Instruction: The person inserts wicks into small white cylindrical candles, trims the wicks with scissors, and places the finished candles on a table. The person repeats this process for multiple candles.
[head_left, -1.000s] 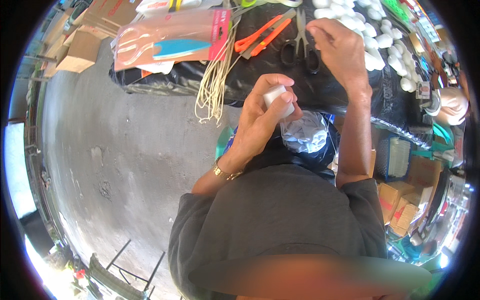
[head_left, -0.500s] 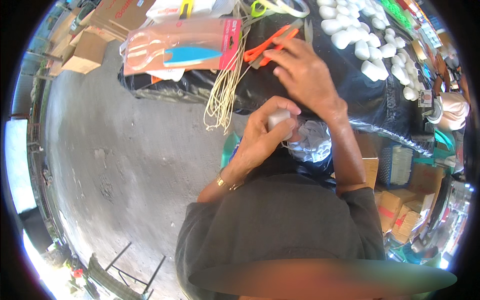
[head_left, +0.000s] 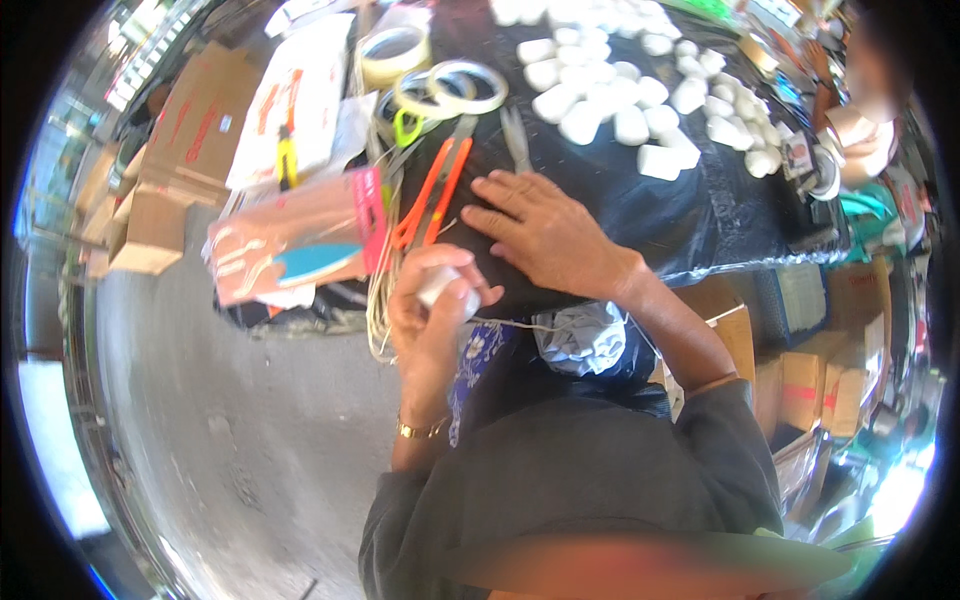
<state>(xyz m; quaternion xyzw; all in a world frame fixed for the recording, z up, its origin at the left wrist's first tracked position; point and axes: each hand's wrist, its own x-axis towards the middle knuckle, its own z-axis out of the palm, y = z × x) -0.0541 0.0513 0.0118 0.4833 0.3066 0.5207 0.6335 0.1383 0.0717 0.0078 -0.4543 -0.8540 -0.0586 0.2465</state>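
Observation:
My left hand (head_left: 425, 325) is closed round a small white block with rounded edges (head_left: 437, 289), just off the table's near edge. A thin pale string (head_left: 515, 323) runs from beside that hand toward a crumpled grey-white cloth (head_left: 585, 340) below the table edge. My right hand (head_left: 555, 228) is over the black-covered table (head_left: 590, 190), fingers stretched out, with nothing visible in it. Orange-handled scissors (head_left: 436, 190) lie left of its fingertips, and a pointed metal tool (head_left: 516, 140) lies just beyond them. Many similar white blocks (head_left: 630, 125) are spread farther back.
Tape rolls (head_left: 392, 55) and a green-handled tool (head_left: 407, 128) lie at the back. On the left are a pink-and-clear package (head_left: 300, 245), a yellow-black cutter knife (head_left: 287, 160) and hanging strings (head_left: 380, 320). Cardboard boxes (head_left: 148, 235) stand at far left, others (head_left: 803, 390) at right.
The view has shifted, showing more of the table's back. My right hand has drawn back from the orange scissors and flattened out. My left hand still grips the white block.

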